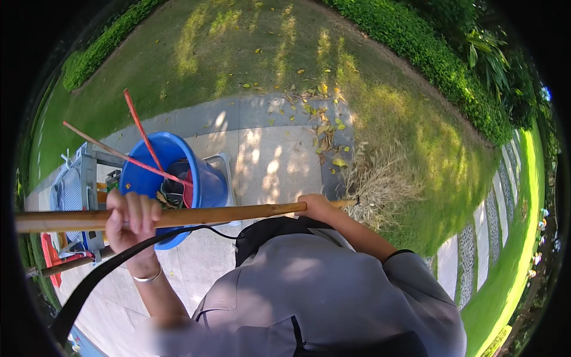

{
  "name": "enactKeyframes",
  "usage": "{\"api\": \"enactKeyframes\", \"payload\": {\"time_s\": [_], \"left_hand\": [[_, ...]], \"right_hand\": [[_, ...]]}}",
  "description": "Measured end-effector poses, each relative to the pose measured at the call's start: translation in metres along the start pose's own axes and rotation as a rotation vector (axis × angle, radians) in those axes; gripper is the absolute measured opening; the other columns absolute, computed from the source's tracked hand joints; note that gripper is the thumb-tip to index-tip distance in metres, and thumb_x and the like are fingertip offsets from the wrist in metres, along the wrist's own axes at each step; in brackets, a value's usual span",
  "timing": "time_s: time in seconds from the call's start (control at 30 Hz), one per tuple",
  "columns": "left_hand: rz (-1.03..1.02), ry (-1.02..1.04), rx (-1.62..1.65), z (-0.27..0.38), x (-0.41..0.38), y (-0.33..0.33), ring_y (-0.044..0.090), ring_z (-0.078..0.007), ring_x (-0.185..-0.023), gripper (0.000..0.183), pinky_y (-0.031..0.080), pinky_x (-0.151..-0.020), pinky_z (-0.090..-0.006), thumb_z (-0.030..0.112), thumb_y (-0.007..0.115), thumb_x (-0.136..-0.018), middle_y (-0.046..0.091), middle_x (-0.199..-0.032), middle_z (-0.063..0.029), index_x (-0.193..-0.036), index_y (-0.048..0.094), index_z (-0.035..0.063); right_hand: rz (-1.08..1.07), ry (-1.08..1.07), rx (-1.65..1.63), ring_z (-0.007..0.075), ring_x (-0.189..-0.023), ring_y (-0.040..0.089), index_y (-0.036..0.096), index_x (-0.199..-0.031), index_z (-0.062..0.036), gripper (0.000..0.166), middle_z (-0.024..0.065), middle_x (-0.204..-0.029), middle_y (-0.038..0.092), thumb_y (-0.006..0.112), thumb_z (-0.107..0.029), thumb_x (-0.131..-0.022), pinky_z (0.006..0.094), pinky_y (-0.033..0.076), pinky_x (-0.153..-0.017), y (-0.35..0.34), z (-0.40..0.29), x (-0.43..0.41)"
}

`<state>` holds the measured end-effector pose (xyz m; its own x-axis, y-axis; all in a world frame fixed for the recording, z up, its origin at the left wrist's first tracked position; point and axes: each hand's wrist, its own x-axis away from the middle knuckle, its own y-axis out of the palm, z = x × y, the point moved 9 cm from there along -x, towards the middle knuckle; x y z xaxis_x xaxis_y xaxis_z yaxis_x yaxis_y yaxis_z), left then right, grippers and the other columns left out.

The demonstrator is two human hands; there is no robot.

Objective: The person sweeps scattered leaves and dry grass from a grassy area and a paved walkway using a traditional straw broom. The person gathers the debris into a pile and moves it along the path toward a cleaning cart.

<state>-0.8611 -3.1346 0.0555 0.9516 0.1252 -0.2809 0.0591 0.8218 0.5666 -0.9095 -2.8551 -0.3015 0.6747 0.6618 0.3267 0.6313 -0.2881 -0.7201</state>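
Both of my hands grip the bamboo handle [232, 215] of a twig broom, which lies level across my body. My left hand [131, 221] is wrapped around the thicker end of the pole, with a bangle on the wrist. Farther along the pole, my right hand [319, 207] is closed near the broom head. The dry twig bristles [379, 187] fan out to the right over the pavement's edge and the grass. Fallen leaves [328, 134] lie in a loose pile just beyond the bristles.
A blue plastic barrel [207, 174] holds two red-handled tools [142, 129] and dark items. It stands on a cart [91, 178] at the left. Beyond the concrete paving [281, 165] is a lawn [250, 58]. A clipped hedge [428, 49] and a striped stone path [466, 250] lie right.
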Motion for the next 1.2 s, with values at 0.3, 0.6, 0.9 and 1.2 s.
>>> {"api": "enactKeyframes", "payload": {"time_s": [0.3,0.6,0.9,1.2], "left_hand": [[0.217,0.32,-0.126,0.1,0.035,-0.064,0.031,-0.0099,-0.044,0.026,0.033,-0.052,-0.0257,0.016,0.048,-0.09,0.033,-0.052,0.001,-0.07,0.032,0.0121],[1.073,0.748,-0.105,0.208,0.242,-0.044,0.024,-0.0107,-0.049,0.034,0.032,-0.059,-0.0277,0.007,0.047,-0.092,0.021,-0.055,0.0012,-0.063,0.028,0.0117],[1.395,1.804,-0.705,0.104,0.19,0.166,0.039,-0.0117,-0.048,0.028,0.04,-0.052,-0.0251,0.026,0.058,-0.084,0.04,-0.055,0.0022,-0.065,0.043,0.0119],[0.805,0.671,-1.357,0.096,-0.012,0.019,0.045,-0.0106,-0.038,0.033,0.048,-0.05,-0.027,0.024,0.062,-0.084,0.043,-0.045,0.0009,-0.066,0.036,0.0138]], "right_hand": [[0.038,-0.33,0.01,0.0319,-0.066,0.059,0.053,-0.075,-0.0102,0.028,0.0086,-0.066,0.059,0.071,-0.031,-0.07,0.0415,0.045,-0.059,-0.06,-0.1,-0.116],[-0.244,-1.041,-0.183,0.0264,-0.073,0.06,0.055,-0.089,-0.0125,0.036,0.0029,-0.08,0.061,0.074,-0.033,-0.066,0.0377,0.045,-0.067,-0.111,-0.259,-0.165],[-0.736,-1.525,0.124,0.0286,-0.082,0.06,0.058,-0.084,-0.011,0.029,0.008,-0.079,0.06,0.069,-0.035,-0.071,0.0411,0.045,-0.07,-0.064,-0.374,-0.242],[-0.432,-1.225,0.061,0.0291,-0.083,0.055,0.052,-0.074,-0.0103,0.019,0.0062,-0.079,0.056,0.068,-0.016,-0.067,0.0416,0.041,-0.071,0.008,-0.324,-0.423]]}}
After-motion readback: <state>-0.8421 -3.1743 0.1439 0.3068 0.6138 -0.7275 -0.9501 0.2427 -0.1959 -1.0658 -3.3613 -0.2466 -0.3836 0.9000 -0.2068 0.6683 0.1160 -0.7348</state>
